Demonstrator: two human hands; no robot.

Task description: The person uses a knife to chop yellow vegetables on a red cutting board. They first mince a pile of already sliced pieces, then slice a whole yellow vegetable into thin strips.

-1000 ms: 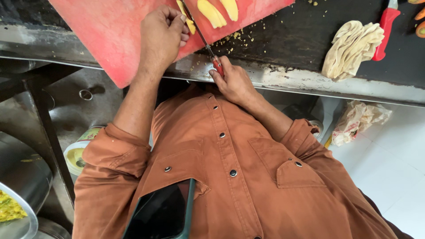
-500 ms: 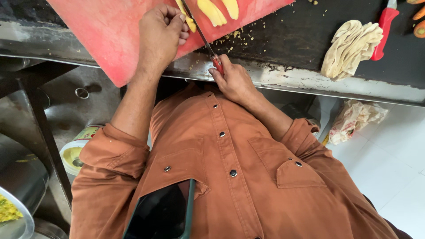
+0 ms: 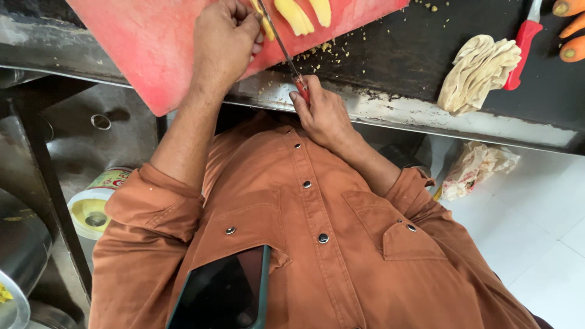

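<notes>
Fingers (image 3: 244, 27) of your left hand (image 3: 222, 42) are curled shut, pinning a yellow vegetable piece (image 3: 266, 24) at 12 o'clock on the big red plastic cutting board (image 3: 146, 55); keep the tips tucked back from the edge. That board overhangs the dark worktop (image 3: 390, 61), so press down lightly and don't lean on the unsupported corner. Your right hand (image 3: 323, 116) is wrapped tight around the red-handled knife (image 3: 286, 55), blade angled toward 11 o'clock just beside the left knuckles. Cut pale yellow wedges (image 3: 301, 13) lie at 1 o'clock. Guide each stroke slowly; judging by the crumbs, wipe occasionally.
</notes>
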